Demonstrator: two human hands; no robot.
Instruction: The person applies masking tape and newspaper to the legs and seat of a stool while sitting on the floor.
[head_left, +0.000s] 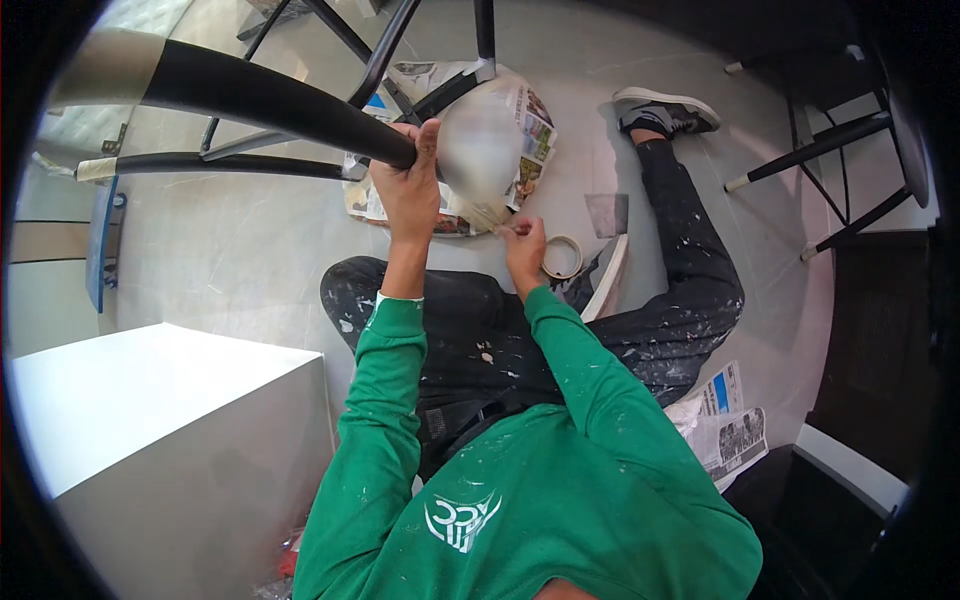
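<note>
An upturned chair with black legs stands before me, its round seat (530,140) wrapped in newspaper. My left hand (408,195) is closed round the lower end of the nearest chair leg (270,105), thumb along its side. That leg slants up to the left and has a pale tip. At the near edge of the newspaper, my right hand (525,250) is closed in a pinch. Its fingertips hold the end of a thin pale strip (487,214), seemingly masking tape, against the wrapping. Beside that hand a roll of masking tape (562,258) lies on the floor.
A grey square sheet (606,215) lies past the tape roll. Another black-legged chair (810,155) is at the right. A white box-like unit (190,420) stands at my left. Loose newspaper (730,430) lies by my right hip. My paint-spotted legs (680,240) spread around the work.
</note>
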